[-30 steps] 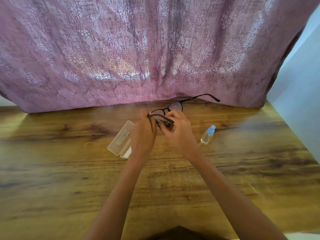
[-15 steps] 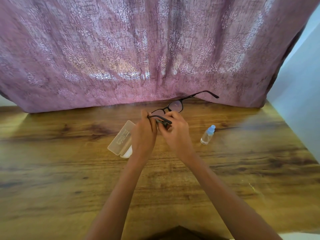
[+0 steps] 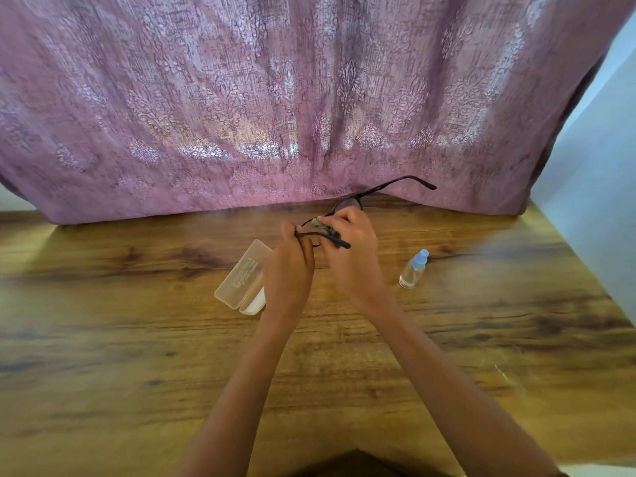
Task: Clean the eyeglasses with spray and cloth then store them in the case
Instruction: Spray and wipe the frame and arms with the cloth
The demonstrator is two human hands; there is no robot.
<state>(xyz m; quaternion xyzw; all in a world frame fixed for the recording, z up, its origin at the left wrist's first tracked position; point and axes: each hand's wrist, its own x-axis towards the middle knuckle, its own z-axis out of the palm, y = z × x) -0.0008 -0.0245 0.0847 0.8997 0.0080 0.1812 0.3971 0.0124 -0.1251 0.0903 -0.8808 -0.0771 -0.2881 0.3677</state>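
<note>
Over the middle of the brown wood-grain bench [image 3: 137,339], nearer its far edge: black thin-framed eyeglasses [image 3: 358,198], held up off the surface between both hands. Left hand [image 3: 289,270] curled, pinching the near temple arm close to its hinge, the rest of that arm lying rightward across the other hand's knuckles. Right hand [image 3: 354,256] curled as well, pinching a small grey-green cloth [image 3: 318,223] onto one lens; second lens partly visible above the fingers, far temple arm sticking out up and to the right, in front of the curtain. Just left of the left wrist, flat on the bench: translucent beige rectangular plastic case [image 3: 241,277], a white part showing at its near end, partly hidden by the wrist. Right of the right hand, apart from it: small clear plastic spray bottle [image 3: 413,270] with a pale blue cap, standing, leaning slightly. Along the far edge: mauve patterned curtain [image 3: 275,98], hanging down to the bench. Past the right edge: pale bluish wall [image 3: 602,201].
</note>
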